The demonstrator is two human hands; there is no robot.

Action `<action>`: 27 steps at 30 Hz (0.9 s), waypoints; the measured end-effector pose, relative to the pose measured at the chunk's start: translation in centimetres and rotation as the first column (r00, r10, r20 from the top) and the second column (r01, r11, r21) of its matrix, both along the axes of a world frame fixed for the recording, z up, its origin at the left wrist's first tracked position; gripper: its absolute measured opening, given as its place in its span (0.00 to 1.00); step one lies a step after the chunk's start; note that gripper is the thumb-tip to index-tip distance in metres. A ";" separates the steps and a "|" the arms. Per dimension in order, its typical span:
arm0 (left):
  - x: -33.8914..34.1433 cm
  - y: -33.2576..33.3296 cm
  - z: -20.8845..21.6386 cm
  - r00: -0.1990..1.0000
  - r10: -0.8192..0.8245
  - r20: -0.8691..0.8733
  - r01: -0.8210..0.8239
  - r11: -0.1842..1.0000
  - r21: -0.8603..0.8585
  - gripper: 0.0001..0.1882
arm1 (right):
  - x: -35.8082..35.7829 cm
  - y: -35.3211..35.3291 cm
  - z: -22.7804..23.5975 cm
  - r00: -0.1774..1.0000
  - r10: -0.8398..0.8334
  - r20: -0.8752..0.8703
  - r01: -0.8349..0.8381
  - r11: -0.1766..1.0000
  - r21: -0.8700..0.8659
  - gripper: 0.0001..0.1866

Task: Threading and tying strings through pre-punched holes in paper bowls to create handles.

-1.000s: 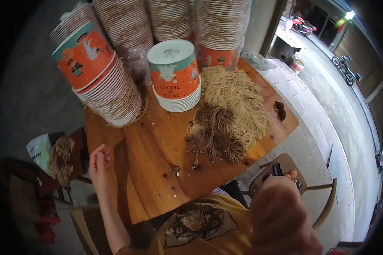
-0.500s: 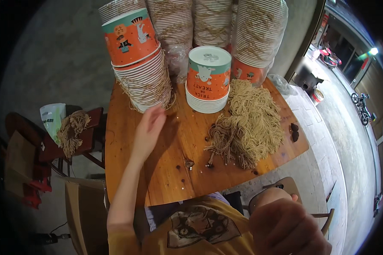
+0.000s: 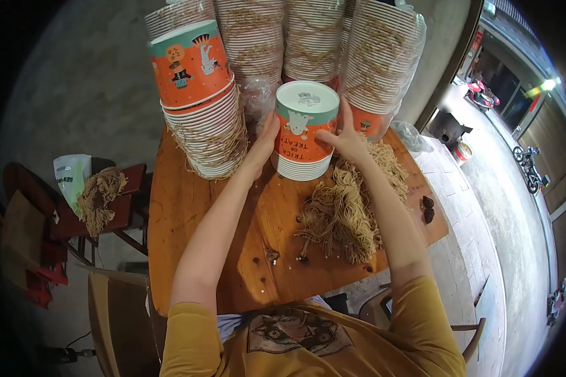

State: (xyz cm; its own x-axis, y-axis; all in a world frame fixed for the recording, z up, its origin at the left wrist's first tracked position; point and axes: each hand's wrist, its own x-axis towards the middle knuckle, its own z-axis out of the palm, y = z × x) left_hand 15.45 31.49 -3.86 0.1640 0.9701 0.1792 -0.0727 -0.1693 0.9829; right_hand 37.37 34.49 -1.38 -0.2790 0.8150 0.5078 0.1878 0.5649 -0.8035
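One bucket stack [image 3: 300, 143] between left and right fingers [image 3: 346, 118]

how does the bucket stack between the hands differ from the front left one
The short stack shows fewer rims than the tall stack. Twine drapes the tall stack's rims; none shows on the short stack's. Both are upside-down buckets with orange and green sides.

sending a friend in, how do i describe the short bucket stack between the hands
At the far side of the brown wooden table stand tall stacks of white-rimmed paper buckets. In front of them, between the person's left hand and right hand, is a short inverted orange-and-green paper bucket stack. Unlike its neighbours, it shows no tan strands across its rims.
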 end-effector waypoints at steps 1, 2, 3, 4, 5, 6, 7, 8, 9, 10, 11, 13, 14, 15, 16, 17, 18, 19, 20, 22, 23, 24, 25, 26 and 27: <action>-0.5 -0.1 0.0 1.000 0.015 -0.003 -0.015 1.000 -0.016 0.44 | -1.4 0.2 -0.3 1.000 0.010 -0.004 -0.010 1.000 -0.001 0.60; -0.9 -0.1 0.0 1.000 0.028 -0.006 -0.028 0.999 -0.032 0.44 | -2.6 0.3 -0.6 0.999 0.029 -0.039 -0.028 0.999 0.017 0.61; -1.2 -0.1 0.0 0.999 0.033 -0.008 -0.033 0.999 -0.034 0.44 | -3.6 0.3 -0.8 0.996 0.045 -0.074 -0.043 0.998 0.034 0.62; -1.2 0.0 -0.1 0.999 0.042 -0.027 -0.041 0.999 0.025 0.45 | -3.8 0.0 -0.2 0.988 0.063 -0.138 -0.068 0.997 -0.028 0.62; -1.1 0.0 -0.1 0.998 0.050 -0.045 -0.046 0.995 0.085 0.45 | -3.8 -0.2 -0.1 0.989 0.057 -0.137 -0.062 0.998 -0.031 0.62; -0.8 -0.2 -0.4 0.998 0.043 -0.044 -0.039 0.996 0.081 0.45 | -3.8 -0.3 0.0 0.989 0.050 -0.138 -0.054 0.998 -0.022 0.62; -0.4 -0.5 -0.6 0.990 0.107 -0.097 -0.098 0.991 0.094 0.46 | -3.7 -0.3 0.1 0.989 0.041 -0.140 -0.043 0.999 -0.009 0.62; 0.1 -0.8 -0.7 0.975 0.169 -0.147 -0.154 0.982 0.109 0.47 | -3.6 -0.4 0.1 0.990 0.030 -0.140 -0.032 0.999 -0.009 0.62; 0.4 -0.7 -1.2 0.984 0.163 -0.075 -0.153 0.980 0.131 0.51 | -3.6 -0.4 0.1 0.992 -0.007 -0.123 0.008 1.000 0.012 0.62; 0.1 -0.5 -2.2 0.984 0.163 -0.075 -0.152 0.979 0.136 0.51 | -4.0 -0.6 0.3 0.994 -0.034 -0.109 0.038 0.999 0.039 0.61; 0.0 -0.2 -3.3 0.969 0.215 -0.124 -0.188 0.962 0.198 0.54 | -4.2 -0.6 0.3 0.991 -0.071 -0.115 0.079 0.995 0.061 0.60; 0.3 -0.8 -4.3 0.961 0.243 -0.136 -0.217 0.959 0.183 0.61 | -4.2 -0.8 0.1 0.990 -0.093 -0.105 0.098 0.994 0.051 0.60; 0.4 -0.6 -5.0 0.962 0.238 -0.136 -0.212 0.960 0.182 0.61 | -4.2 -0.8 -0.1 0.990 -0.106 -0.097 0.111 0.993 0.038 0.60; 0.5 -0.3 -6.0 0.962 0.256 -0.090 -0.231 0.947 0.223 0.61 | -4.1 -0.7 -0.3 0.989 -0.109 -0.096 0.113 0.993 0.037 0.60; 0.5 -0.3 -6.3 0.960 0.276 -0.043 -0.255 0.930 0.265 0.61 | -4.2 -0.5 -0.4 0.986 -0.084 -0.143 0.090 0.995 0.035 0.60; 0.5 -0.4 -6.7 0.960 0.278 -0.043 -0.258 0.929 0.265 0.61 | -4.4 -0.4 -0.5 0.980 -0.057 -0.190 0.065 0.997 0.034 0.60; 0.7 -0.6 -7.2 0.957 0.281 -0.077 -0.255 0.936 0.240 0.62 | -4.2 -0.4 -0.6 0.980 -0.053 -0.190 0.061 0.998 0.035 0.60; 0.7 -1.0 -7.3 0.952 0.286 -0.114 -0.258 0.943 0.212 0.63 | -4.0 -0.7 -0.5 0.986 -0.077 -0.148 0.082 0.996 0.026 0.59; 0.7 -1.1 -7.3 0.930 0.333 -0.155 -0.294 0.928 0.227 0.65 | -4.0 -0.9 -0.4 0.989 -0.101 -0.105 0.103 0.994 0.019 0.58; 0.7 -1.6 -6.8 0.901 0.341 -0.268 -0.289 0.933 0.216 0.65 | -3.9 -0.7 -0.2 0.989 -0.080 -0.122 0.085 0.996 0.034 0.58; 0.8 -1.9 -6.5 0.864 0.335 -0.376 -0.275 0.939 0.206 0.65 | -3.7 -0.5 -0.3 0.985 -0.073 -0.159 0.077 0.997 0.022 0.58; 1.1 -1.6 -6.9 0.868 0.321 -0.379 -0.267 0.945 0.188 0.65 | -3.4 -0.2 -0.3 0.978 -0.067 -0.196 0.070 0.997 0.010 0.58; 0.9 -1.5 -7.1 0.865 0.328 -0.380 -0.275 0.943 0.189 0.65 | -3.7 -0.2 0.0 0.980 -0.056 -0.189 0.062 0.998 0.025 0.59; 0.7 -1.3 -7.3 0.868 0.321 -0.379 -0.275 0.946 0.173 0.64 | -3.9 -0.3 0.1 0.981 -0.049 -0.190 0.055 0.998 0.025 0.59; 0.5 -1.2 -7.5 0.871 0.314 -0.377 -0.274 0.949 0.157 0.63 | -4.0 -0.6 0.2 0.979 -0.062 -0.192 0.062 0.998 -0.009 0.60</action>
